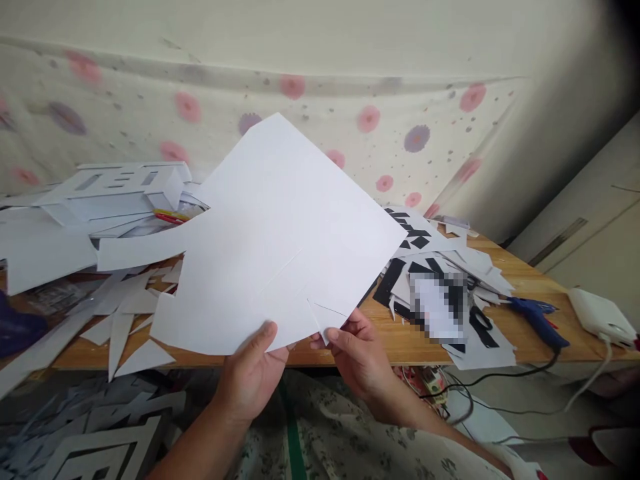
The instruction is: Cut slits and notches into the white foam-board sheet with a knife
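Note:
A large white sheet of card, cut to an irregular outline with a narrow strip sticking out on its left, is held up tilted above the table. My left hand grips its lower edge, thumb on the front face and fingers behind. Close by, my right hand is closed on the lower right edge, thumb and fingers pinching a small cut flap of the card. Thin cut lines run up from that flap, and fainter score lines show near the middle. The card hides part of the table behind it.
White card offcuts and a box-like white card model lie on the left. Black and white scraps are piled on the right of the wooden table, beside a blue glue gun and a white corded box. Cables hang below.

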Demonstrator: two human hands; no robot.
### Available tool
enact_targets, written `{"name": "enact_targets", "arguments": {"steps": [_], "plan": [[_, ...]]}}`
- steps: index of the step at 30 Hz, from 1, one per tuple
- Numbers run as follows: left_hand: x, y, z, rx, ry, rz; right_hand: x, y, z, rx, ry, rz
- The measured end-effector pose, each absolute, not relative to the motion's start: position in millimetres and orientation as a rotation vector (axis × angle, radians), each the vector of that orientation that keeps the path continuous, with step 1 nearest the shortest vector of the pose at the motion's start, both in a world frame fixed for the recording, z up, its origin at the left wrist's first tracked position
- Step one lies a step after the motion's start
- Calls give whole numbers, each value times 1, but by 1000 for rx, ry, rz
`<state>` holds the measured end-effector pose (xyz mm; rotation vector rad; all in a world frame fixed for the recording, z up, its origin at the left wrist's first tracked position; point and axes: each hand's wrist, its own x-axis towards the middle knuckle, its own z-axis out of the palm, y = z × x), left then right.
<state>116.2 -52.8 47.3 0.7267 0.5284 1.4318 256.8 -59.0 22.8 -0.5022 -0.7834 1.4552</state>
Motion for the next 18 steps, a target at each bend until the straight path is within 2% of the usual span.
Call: {"name": "enact_targets", "arguments": {"steps": [4, 6, 7, 11, 18], "plan": [[98, -46, 51, 659, 660, 1545, 265, -54, 11, -702, -1115, 1364], [76, -41, 53, 638, 729, 1608, 283, -48, 6, -886, -1433, 1171], [63, -40, 53, 628, 769, 1638, 296, -43, 4, -1000, -1584, 1011], [24, -43, 43, 601, 944, 1577, 357, -12, 7, -1549, -2182, 10], [29, -50, 21, 542, 1079, 1461, 385, 33, 11, -1665, -2474, -128]]}}
